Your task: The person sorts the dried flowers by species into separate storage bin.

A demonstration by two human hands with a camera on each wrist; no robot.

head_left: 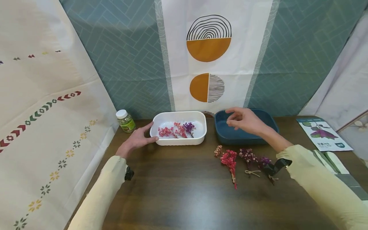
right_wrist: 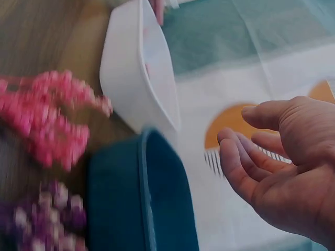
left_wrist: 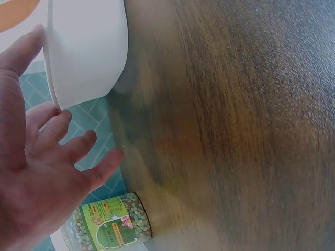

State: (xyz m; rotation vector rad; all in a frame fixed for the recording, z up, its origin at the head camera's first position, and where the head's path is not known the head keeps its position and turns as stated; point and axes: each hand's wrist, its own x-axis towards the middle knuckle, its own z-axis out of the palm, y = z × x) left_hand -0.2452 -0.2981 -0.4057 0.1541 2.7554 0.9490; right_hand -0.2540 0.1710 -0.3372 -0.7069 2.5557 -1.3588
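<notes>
My left hand [head_left: 139, 136] touches the left end of a white plastic basin [head_left: 179, 142], thumb by its front rim and fingers spread around the corner. Pink dried flower sprigs [head_left: 172, 131] and a purple one [head_left: 189, 127] lie inside that basin. Over the dark blue basin [head_left: 241, 140] hovers my right hand [head_left: 244, 120], fingers loosely bent and holding nothing. In front of the blue basin lie a deep pink dried flower bunch [head_left: 229, 159], a small peach one [head_left: 218, 151] and purple bunches [head_left: 248, 156], with twine about some stems. My right sleeve partly hides the rightmost bunch.
A white-lidded jar [head_left: 126, 121] of small pale pellets stands left of the white basin. To the right are a printed card [head_left: 324, 134] and a long green-and-white packet [head_left: 330, 161]. Patterned cloth [head_left: 138, 57] hangs behind the wooden table [head_left: 178, 185].
</notes>
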